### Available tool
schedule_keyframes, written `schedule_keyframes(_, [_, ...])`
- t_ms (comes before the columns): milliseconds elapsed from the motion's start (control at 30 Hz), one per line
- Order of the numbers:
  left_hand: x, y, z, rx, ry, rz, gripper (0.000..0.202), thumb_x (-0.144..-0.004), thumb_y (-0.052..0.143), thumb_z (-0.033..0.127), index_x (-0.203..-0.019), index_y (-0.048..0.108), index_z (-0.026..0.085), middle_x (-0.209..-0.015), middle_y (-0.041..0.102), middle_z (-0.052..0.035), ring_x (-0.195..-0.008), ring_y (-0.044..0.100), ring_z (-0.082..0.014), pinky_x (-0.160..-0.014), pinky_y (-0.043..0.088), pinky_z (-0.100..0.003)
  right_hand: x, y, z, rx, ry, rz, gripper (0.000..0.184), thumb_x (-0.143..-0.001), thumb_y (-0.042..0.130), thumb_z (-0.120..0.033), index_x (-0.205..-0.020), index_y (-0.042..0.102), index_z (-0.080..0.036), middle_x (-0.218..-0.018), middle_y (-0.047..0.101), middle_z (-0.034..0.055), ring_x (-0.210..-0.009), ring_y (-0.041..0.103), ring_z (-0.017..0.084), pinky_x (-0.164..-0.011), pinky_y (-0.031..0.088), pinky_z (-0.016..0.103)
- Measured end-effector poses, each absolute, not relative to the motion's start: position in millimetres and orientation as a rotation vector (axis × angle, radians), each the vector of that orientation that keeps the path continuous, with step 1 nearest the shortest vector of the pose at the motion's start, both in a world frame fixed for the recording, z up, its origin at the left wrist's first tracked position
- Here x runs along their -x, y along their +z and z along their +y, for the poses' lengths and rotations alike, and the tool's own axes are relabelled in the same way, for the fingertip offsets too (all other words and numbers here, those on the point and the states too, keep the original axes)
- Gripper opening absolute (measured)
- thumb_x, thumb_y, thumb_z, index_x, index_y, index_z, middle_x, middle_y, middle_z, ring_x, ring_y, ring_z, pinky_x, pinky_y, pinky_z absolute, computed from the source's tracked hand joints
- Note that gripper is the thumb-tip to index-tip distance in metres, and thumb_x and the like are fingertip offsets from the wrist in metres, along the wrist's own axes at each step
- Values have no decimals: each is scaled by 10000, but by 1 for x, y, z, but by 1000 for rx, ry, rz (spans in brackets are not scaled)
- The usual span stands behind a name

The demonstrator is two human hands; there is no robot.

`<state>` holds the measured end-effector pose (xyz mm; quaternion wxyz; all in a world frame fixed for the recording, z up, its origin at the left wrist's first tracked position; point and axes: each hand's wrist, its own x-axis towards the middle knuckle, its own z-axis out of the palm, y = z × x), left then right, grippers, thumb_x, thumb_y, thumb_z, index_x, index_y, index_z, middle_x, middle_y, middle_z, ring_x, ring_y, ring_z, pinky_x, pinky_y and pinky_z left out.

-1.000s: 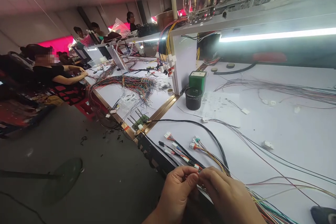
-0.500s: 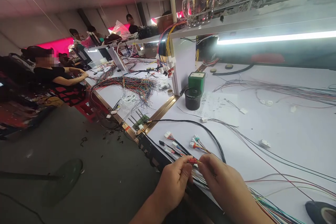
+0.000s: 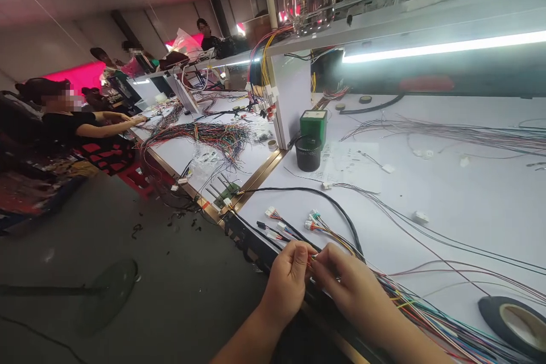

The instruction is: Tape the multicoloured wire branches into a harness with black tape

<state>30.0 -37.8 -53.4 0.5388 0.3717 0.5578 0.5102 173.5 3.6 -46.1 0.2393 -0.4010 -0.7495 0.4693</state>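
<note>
At the near edge of the table, my left hand [image 3: 285, 281] is closed around a small red connector [image 3: 310, 261], mostly covered by the fingers. My right hand [image 3: 350, 284] pinches right beside it; a thin wire seems to be between the fingertips, though the fingers hide most of it. Just beyond both hands lie white plugs [image 3: 272, 212] and a cluster of plugs with coloured wires [image 3: 313, 220]. A bundle of multicoloured wires [image 3: 430, 318] runs from under my right forearm toward the lower right.
A roll of black tape [image 3: 490, 310] lies at right. Farther back stand a black mesh cup [image 3: 307, 156] and a green box [image 3: 318, 125]. A black cable [image 3: 336, 202] curves across the table. A co-worker [image 3: 63, 119] sits at the far left bench.
Both hands have drawn slightly closer together, and the left hand has turned, covering more of the red connector. The camera view has shifted a little.
</note>
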Motion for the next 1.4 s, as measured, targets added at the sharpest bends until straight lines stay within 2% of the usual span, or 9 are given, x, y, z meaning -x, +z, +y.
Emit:
schedule_keyframes(433, [-29,-48,-35,-1074,1132,1440,432,-922,427,536,-883,640,162,-675,523,-11,-590,447,-130,-576,362,-241,-181,-45,7,1019,1624,-1905,298,-979,385,-466,-798,456,-240,-612,621,-45,-594,598,151,-584,429,268])
schedule_keyframes(500, [-29,-46,-35,-1154,1133,1501,410,-938,418,504,-860,637,167,-707,562,-23,-625,490,-139,-614,385,-241,-181,-44,7,1031,1563,-1945,269,-977,387,-439,-813,467,-241,-651,632,-41,-619,605,150,-590,431,267])
schedule_keyframes(600, [-26,-45,-33,-1273,1119,1601,389,-959,393,460,-849,629,171,-789,618,-44,-728,553,-161,-692,411,-246,-178,-51,5,1085,1297,-2111,85,-899,503,-318,-944,511,-247,-717,646,-39,-632,613,161,-569,417,270])
schedule_keyframes(700, [-23,-44,-29,-1351,1093,1637,377,-967,383,438,-861,627,172,-797,625,-37,-741,558,-161,-702,414,-247,-176,-63,3,1109,939,-2240,256,-827,546,-230,-1081,523,-244,-718,658,-34,-576,615,177,-513,382,273])
schedule_keyframes(833, [-19,-48,-27,-1382,1073,1593,358,-966,400,427,-857,621,167,-787,609,-26,-732,542,-147,-693,409,-238,-179,-74,4,1038,701,-2262,154,-946,459,-298,-1065,555,-277,-830,689,-13,-649,650,184,-544,389,277])
schedule_keyframes(967, [-19,-52,-27,-1312,1076,1516,361,-963,403,441,-862,614,165,-701,541,-1,-632,471,-119,-613,386,-221,-182,-75,7,952,634,-2246,180,-991,415,-309,-920,574,-265,-711,628,-30,-587,583,153,-535,343,263])
schedule_keyframes(1100, [-19,-49,-25,-1360,1075,1576,354,-960,412,434,-873,621,162,-721,552,-12,-644,473,-121,-629,383,-224,-184,-75,11,865,550,-2191,174,-986,443,-263,-890,586,-233,-654,560,-22,-580,512,143,-548,311,263])
schedule_keyframes(1267, [-18,-45,-20,-1368,1024,1583,348,-954,419,433,-882,627,164,-703,559,-20,-628,473,-126,-612,378,-228,-194,-77,17,752,521,-2145,136,-980,471,-198,-956,604,-209,-614,517,-43,-556,463,122,-711,351,310])
schedule_keyframes(1400, [-16,-47,-14,-1305,1041,1573,363,-943,434,462,-880,633,166,-682,525,-9,-619,457,-121,-595,370,-225,-203,-83,19,811,558,-2111,115,-977,492,-207,-989,606,-215,-692,615,-35,-602,537,117,-830,350,357])
